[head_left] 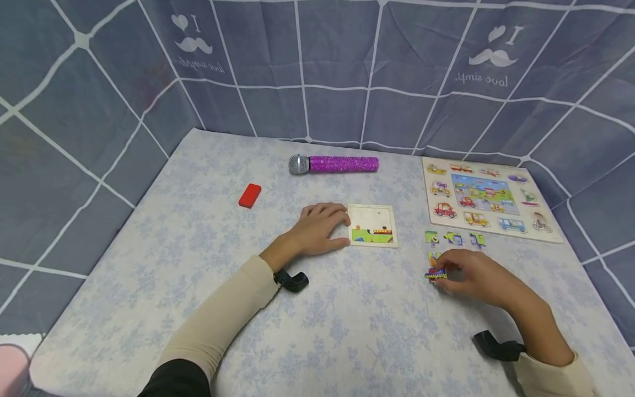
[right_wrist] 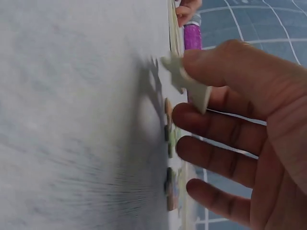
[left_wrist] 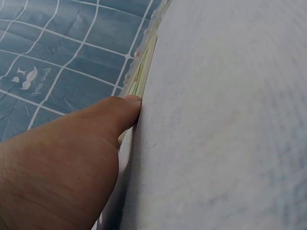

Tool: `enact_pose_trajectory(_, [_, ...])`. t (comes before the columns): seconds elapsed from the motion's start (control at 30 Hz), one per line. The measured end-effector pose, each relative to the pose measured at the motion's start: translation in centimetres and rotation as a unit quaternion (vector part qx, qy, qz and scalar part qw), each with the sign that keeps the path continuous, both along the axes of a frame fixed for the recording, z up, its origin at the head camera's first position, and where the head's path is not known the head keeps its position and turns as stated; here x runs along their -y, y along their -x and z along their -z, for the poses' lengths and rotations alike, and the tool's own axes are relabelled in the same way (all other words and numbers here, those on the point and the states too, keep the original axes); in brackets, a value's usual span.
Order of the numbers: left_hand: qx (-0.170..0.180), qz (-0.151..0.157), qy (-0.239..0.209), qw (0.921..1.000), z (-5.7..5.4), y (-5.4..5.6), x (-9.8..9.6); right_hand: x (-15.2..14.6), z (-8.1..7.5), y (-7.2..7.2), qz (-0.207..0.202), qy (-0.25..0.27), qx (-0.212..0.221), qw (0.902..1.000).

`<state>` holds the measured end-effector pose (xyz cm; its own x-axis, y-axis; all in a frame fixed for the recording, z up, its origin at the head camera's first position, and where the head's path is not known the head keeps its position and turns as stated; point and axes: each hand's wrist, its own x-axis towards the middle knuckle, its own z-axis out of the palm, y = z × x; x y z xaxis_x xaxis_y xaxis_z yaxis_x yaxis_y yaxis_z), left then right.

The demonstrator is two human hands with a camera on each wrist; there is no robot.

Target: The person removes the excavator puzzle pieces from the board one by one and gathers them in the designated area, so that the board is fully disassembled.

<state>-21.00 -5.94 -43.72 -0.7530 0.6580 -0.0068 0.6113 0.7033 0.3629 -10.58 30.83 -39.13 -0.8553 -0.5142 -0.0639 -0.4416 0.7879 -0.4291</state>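
My left hand [head_left: 321, 227] touches the left edge of a small square wooden jigsaw tray [head_left: 373, 214] with its fingertips and thumb. Along the tray's bottom lie fitted pieces with a green picture; its upper part is bare wood. In the left wrist view, the thumb [left_wrist: 125, 112] meets the tray's edge. My right hand [head_left: 473, 275] pinches a jigsaw piece [head_left: 436, 275] between thumb and index finger. The right wrist view shows this piece [right_wrist: 192, 88] tilted above the tabletop, the other fingers spread. Several loose jigsaw pieces [head_left: 453, 238] lie just beyond the right hand.
A wooden picture board [head_left: 441, 216] with vehicles lies at the right back. A purple glittery microphone [head_left: 342, 164] lies behind the tray. Left of it is a red block [head_left: 250, 196]. A grey-blue checked curtain [head_left: 337, 60] hangs behind the patterned tablecloth [head_left: 208, 220].
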Motion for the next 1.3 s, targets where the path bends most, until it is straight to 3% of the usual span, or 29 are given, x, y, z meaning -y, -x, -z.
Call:
enact_pose_trajectory(0.2, [0.002,0.0,-0.001,1.0,0.07,0.02,-0.03,-0.3,0.38,-0.25,0.012,-0.01,0.009,0.9998])
enact_pose_trajectory(0.47, [-0.003,0.001,0.001,1.0,0.26,0.21,-0.01,-0.48,1.0,-0.33,0.008,-0.011,-0.01,0.9999])
enact_pose_trajectory(0.77, [-0.003,0.0,0.0,1.0,0.43,0.21,-0.05,-0.47,0.65,-0.52,0.013,-0.016,0.027,0.9994])
enact_pose_trajectory(1.3, [-0.002,-0.002,-0.006,1.0,0.29,0.16,-0.11,-0.97,0.88,-0.69,0.006,-0.009,0.012,0.9999])
